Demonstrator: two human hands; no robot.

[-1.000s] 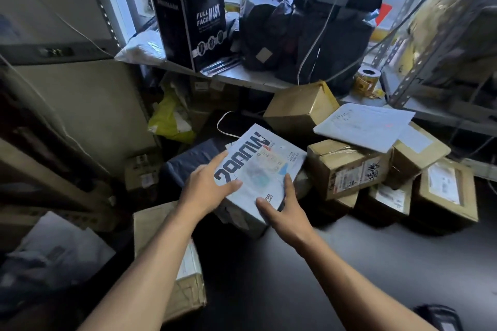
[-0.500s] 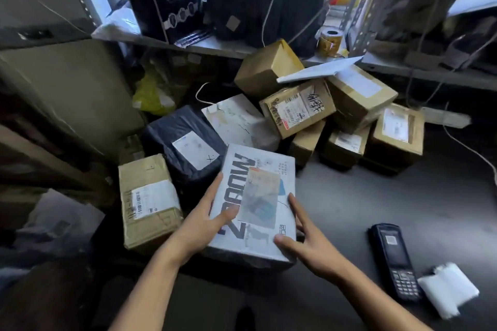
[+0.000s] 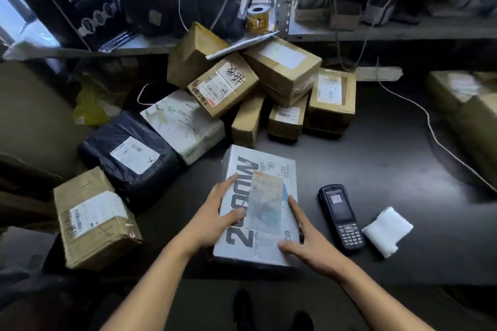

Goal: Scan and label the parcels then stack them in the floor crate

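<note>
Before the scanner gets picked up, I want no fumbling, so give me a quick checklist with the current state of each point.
1. White parcel lies flat on the dark table: ok.
2. Its label faces up: ok, but the print is too blurred to read.
3. Handheld scanner is within reach, right of the parcel, untouched: ok.
4. Right hand is free to take it: not ok yet, its fingers are on the parcel's right edge.
5. Left hand steadies the parcel: ok, resting on its left side.
6. White label pad is beside the scanner: ok.
7. Floor crate ready: cannot tell, not in view.
</note>
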